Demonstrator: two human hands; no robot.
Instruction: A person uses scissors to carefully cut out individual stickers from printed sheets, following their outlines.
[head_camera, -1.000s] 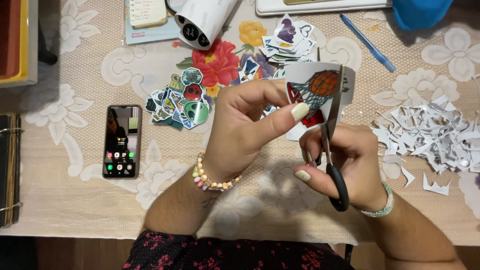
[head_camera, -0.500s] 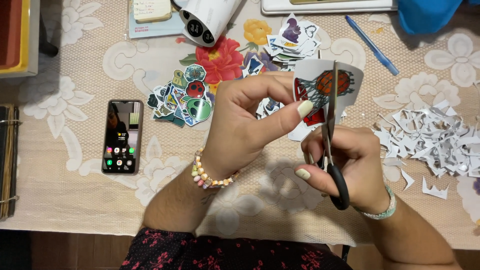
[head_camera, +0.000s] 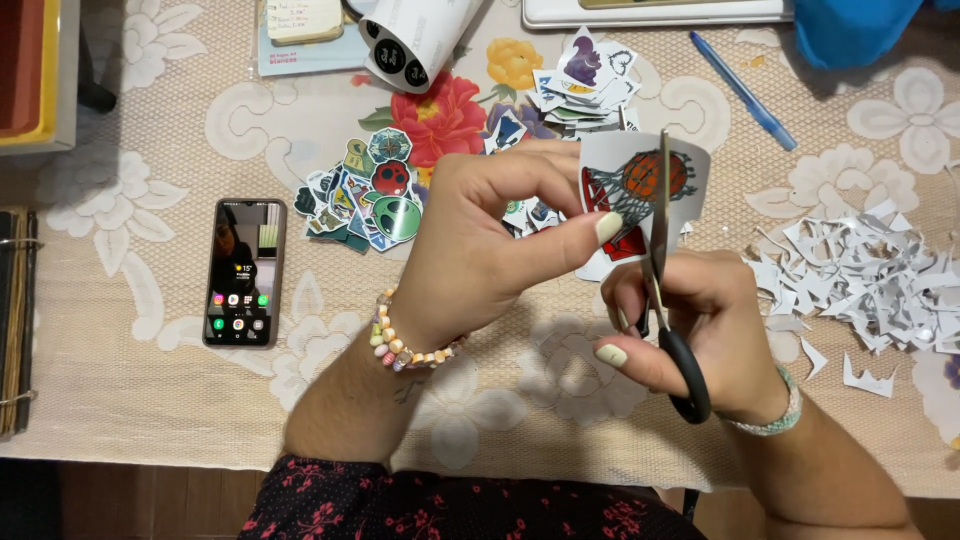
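My left hand (head_camera: 490, 240) pinches a white sticker sheet (head_camera: 640, 190) printed with an orange ball in a net, holding it upright above the table. My right hand (head_camera: 700, 330) grips black-handled scissors (head_camera: 665, 290), whose blades point up and cut into the sheet just right of the ball picture. A beaded bracelet (head_camera: 405, 345) circles my left wrist, and a pale green band (head_camera: 780, 415) the right.
Cut-out stickers lie in a pile (head_camera: 365, 195) left of my hands and another stack (head_camera: 585, 85) behind them. White paper scraps (head_camera: 870, 275) heap at the right. A phone (head_camera: 243, 272) lies at the left, a blue pen (head_camera: 745, 90) and a sticker roll (head_camera: 410, 40) at the back.
The sheet has turned slightly in my left hand, and the scissors have advanced further up into the paper. Both hands stay in about the same place.
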